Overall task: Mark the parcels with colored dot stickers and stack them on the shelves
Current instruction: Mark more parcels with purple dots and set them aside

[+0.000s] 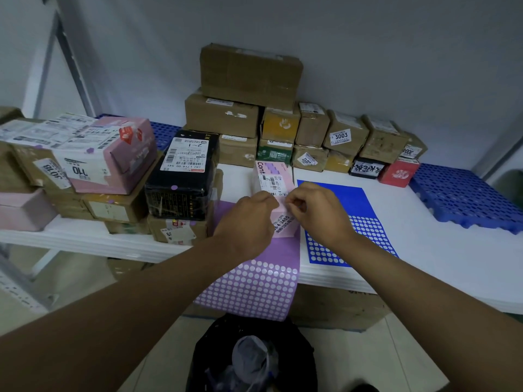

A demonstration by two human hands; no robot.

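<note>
A small pink parcel (273, 190) is seen on the white table (424, 244), lying partly over the top of a purple sticker sheet (254, 287) and just beside a blue sticker sheet (343, 222). Both hands are brought together over its near end: the left hand (249, 219) is curled with its knuckles up against the parcel's left side, and the right hand (317, 210) is curled with its fingers (294, 200) drawn together at the parcel's upper edge, as if something small were being pinched there. Whether a dot is held between them cannot be told, since the fingertips are hidden by the hands themselves. The step is judged to be the sticking of a dot on this parcel. Several things could go wrong from here. The dot could be folded on itself or stuck to a fingertip if it is pressed down at an angle. It could be laid over the printed label (278, 185), so that the barcode is covered. The light parcel could be pushed along the slippery sheet beneath it if it is not steadied by the left hand. The purple sheet, which overhangs the table edge above a black bin (252, 360), could be dragged off by a careless wrist. Marked parcels are stacked at the left, among them a black parcel (184, 174).
</note>
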